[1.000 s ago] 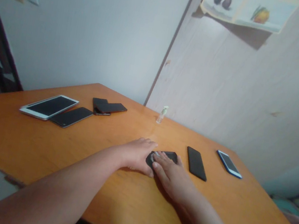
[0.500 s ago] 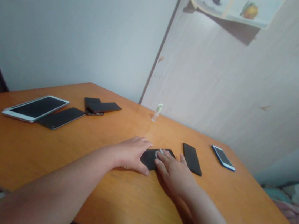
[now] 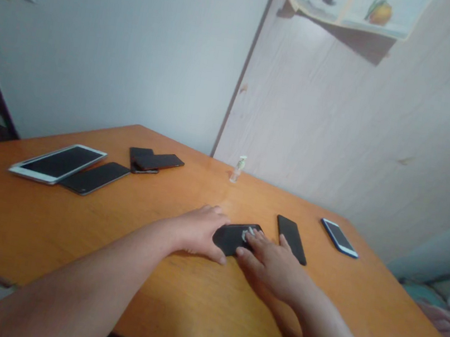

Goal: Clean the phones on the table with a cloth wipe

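A dark phone [image 3: 229, 240] lies flat on the wooden table in front of me. My left hand [image 3: 203, 232] grips its left end, thumb at the near edge and fingers at the far edge. Over the phone's right part, my right hand [image 3: 273, 259] presses its fingertips down, fingers close together and thumb apart. A small whitish thing [image 3: 247, 234] shows at those fingertips; its kind is too blurred to tell. Just beyond the right hand lies another black phone [image 3: 291, 239].
On the left of the table [image 3: 111, 253] are a white tablet [image 3: 17, 168], a dark phone [image 3: 97, 177] and two overlapping dark phones [image 3: 160, 162]. A small clear spray bottle [image 3: 237, 171] stands near the wall. Far right lies a blue-edged phone [image 3: 339, 237].
My right hand has slid a little to the right over the phone, and the whitish thing has shifted with it. The left hand keeps its hold. The view has turned slightly.
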The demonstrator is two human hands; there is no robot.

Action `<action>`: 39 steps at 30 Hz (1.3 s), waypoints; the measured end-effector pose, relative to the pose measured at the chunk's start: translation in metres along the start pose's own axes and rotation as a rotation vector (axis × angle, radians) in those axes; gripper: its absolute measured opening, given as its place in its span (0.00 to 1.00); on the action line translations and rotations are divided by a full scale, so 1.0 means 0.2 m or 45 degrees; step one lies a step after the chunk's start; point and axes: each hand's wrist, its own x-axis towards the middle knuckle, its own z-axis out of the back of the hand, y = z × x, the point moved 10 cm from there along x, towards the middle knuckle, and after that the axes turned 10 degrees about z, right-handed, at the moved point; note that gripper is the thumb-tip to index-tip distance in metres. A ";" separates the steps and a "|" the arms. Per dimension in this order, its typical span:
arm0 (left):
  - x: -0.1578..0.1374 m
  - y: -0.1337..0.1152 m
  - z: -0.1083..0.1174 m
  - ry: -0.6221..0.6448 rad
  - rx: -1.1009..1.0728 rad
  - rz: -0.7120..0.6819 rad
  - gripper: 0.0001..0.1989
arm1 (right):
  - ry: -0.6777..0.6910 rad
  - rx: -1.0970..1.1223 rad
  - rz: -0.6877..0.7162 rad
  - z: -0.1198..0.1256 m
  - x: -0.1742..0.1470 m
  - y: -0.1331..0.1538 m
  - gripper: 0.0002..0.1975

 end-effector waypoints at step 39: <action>0.00 0.00 0.00 0.020 -0.002 -0.012 0.32 | -0.098 -0.070 -0.001 0.10 -0.06 0.02 0.27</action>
